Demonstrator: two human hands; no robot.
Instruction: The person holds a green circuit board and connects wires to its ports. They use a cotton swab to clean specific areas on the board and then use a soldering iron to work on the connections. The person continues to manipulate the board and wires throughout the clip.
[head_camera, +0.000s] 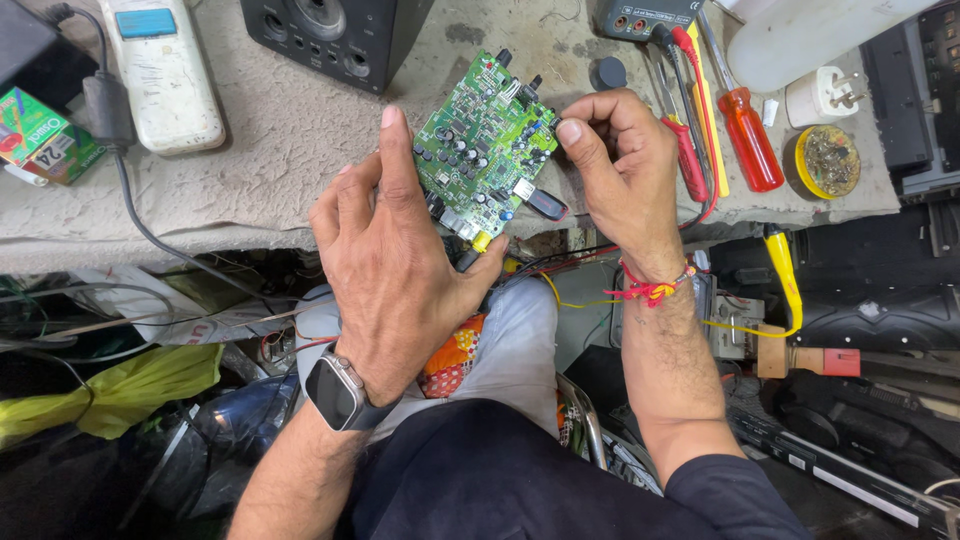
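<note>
A green circuit board (485, 140) with several small black capacitors and connectors is held tilted above the bench edge. My left hand (395, 260) grips its lower left side, index finger stretched up along the board's left edge and thumb under its lower corner. My right hand (625, 170) pinches the board's right edge between thumb and curled fingers. A smartwatch (337, 392) sits on my left wrist and a red thread band (652, 290) on my right wrist. Black, red and yellow wires (545, 270) hang below the board.
On the grey worn bench (290, 140) lie a white power strip (165, 70), a black speaker box (335, 35), red-handled screwdrivers (745, 135), a white plug (822, 95) and a yellow round tin (827, 160). A yellow-handled tool (782, 265) and cluttered parts lie below.
</note>
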